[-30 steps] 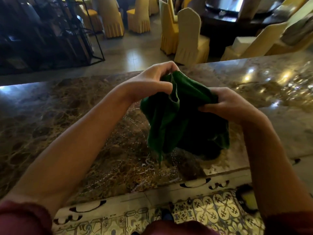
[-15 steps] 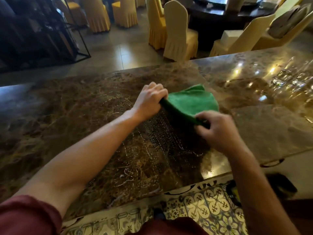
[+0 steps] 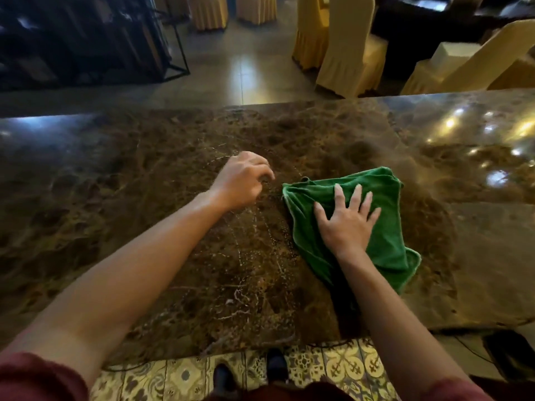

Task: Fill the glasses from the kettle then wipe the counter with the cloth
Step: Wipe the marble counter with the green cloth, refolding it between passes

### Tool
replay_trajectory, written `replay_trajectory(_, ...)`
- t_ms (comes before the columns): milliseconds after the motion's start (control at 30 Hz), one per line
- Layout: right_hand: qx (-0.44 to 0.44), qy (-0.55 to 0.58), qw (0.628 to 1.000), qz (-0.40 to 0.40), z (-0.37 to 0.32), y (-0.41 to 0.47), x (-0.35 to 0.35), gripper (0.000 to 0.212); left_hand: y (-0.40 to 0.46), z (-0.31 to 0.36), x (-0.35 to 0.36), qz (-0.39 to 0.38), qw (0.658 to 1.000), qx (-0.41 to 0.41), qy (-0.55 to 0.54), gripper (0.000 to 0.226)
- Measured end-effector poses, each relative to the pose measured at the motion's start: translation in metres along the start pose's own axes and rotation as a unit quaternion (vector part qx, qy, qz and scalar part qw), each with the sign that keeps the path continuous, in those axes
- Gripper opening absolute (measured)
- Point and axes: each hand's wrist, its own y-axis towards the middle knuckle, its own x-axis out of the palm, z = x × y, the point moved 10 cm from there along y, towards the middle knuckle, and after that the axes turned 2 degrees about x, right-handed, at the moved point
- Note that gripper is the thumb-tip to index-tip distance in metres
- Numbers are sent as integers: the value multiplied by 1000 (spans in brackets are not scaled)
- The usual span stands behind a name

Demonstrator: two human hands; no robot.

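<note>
counter (image 3: 144,215): left half bare marble, free to sweep | mid-right: green cloth (image 3: 388,227) flat under right hand (image 3: 347,224) | left hand (image 3: 243,180) just left of cloth, apart from it | far right: bare glossy slab | beyond far edge: covered chairs (image 3: 344,50), well apart

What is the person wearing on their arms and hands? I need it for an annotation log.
Both hands, left and right, are bare: no gloves, rings or watch show. The forearms are uncovered; dark red sleeves are pushed up near the elbows on both arms.
</note>
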Motion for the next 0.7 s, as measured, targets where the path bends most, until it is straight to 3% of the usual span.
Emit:
replay_trajectory(100,-6,-34,999,-14,-29,12,11,84,-52,-115,-30,52,981,-178,54,33)
replay_trajectory(200,-5,-46,999,-18,-59,21,19,87,-116,-232,-52,24,920,-389,26,45)
replay_trajectory(267,-6,-46,999,-20,-81,32,25,87,-147,-284,-60,-11,880,-475,6,55)
replay_trajectory(467,-27,-50,998,-31,-158,83,40,86,-198,-339,-51,-80,834,-544,41,74)
replay_trajectory(700,-119,-53,990,-54,-274,133,66,85,-195,-344,-47,-96,838,-535,44,76)
